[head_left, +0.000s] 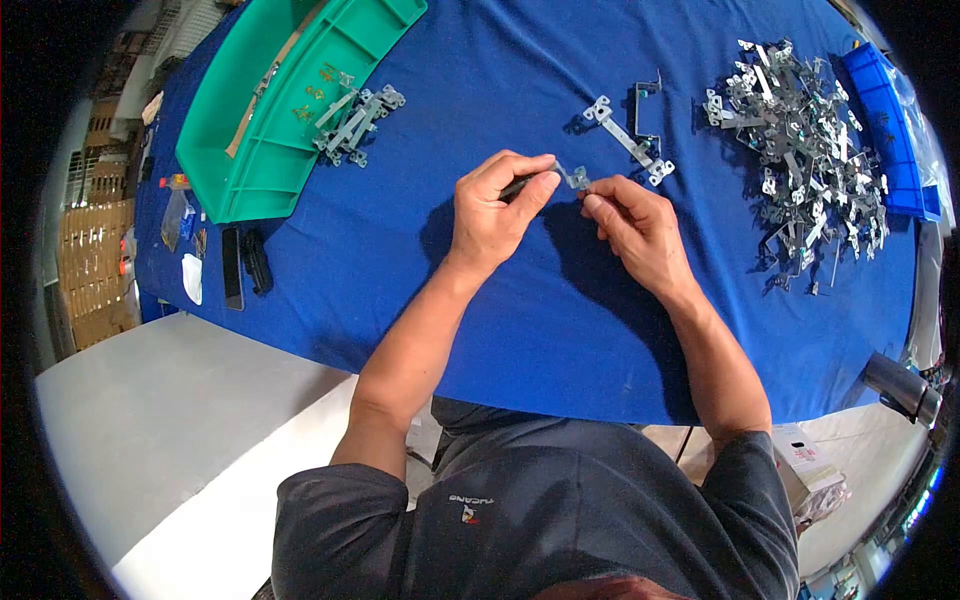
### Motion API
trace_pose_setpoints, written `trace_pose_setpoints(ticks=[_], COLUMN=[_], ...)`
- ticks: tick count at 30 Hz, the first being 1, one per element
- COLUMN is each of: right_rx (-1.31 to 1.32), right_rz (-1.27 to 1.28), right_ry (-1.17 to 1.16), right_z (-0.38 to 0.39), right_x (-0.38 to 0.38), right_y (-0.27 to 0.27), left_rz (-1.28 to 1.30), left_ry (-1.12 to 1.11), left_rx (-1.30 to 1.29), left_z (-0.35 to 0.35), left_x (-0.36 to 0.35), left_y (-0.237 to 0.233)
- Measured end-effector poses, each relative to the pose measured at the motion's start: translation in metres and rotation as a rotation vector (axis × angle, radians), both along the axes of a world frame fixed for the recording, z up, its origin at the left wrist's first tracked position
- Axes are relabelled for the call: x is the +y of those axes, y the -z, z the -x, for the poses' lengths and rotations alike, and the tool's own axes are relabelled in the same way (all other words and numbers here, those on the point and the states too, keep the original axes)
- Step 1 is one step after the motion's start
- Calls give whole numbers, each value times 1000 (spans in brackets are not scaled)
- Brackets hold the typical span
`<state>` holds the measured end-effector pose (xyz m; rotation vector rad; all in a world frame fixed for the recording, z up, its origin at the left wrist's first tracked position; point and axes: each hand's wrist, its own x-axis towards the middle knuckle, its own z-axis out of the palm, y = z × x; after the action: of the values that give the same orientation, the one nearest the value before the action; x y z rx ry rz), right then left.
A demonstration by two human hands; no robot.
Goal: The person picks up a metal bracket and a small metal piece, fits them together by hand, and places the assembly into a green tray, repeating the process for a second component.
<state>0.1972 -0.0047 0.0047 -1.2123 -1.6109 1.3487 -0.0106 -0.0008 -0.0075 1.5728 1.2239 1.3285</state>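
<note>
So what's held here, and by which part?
A small, bent, silver metal bracket, pinched at one end by the right hand, farther along by the left hand, where something dark also shows, unidentifiable.

left grip (487, 218) and right grip (642, 228) pinch close together

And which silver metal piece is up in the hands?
The bent silver piece between the left hand and right hand; neither hand touches the two loose pieces just beyond, the small left pile or the big right pile.
</note>
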Motion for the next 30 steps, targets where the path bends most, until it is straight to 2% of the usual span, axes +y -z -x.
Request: trace_pose_setpoints(ticks=[9, 12, 15, 18, 21, 24, 25, 30], right_rx=[22, 170, 164, 13, 0, 315, 290, 25], right_rz=[54, 16, -24, -47, -522, 112, 176, 18], right_ry=[58, 133, 55, 32, 119, 229, 202, 55], right_z=[3, 8, 4, 0, 1, 3, 1, 2], right_x=[-1, -2, 0, 1, 9, 0, -1, -1], right_y=[4, 5, 8, 4, 21, 2, 0, 9], left_rz=[-120, -137, -188, -235, -212, -175, -154, 6], left_ry=[13, 3, 34, 70, 71, 47, 22, -57], left_rx=[181, 212, 249, 236, 226, 217, 177, -98], left_z=[0, -2, -3, -6, -4, -6, -5, -4], left_x=[0, 0, 0, 0, -1, -3, -3, -3], left_y=[-7, -6, -3, 0, -2, -7, -6, -4])
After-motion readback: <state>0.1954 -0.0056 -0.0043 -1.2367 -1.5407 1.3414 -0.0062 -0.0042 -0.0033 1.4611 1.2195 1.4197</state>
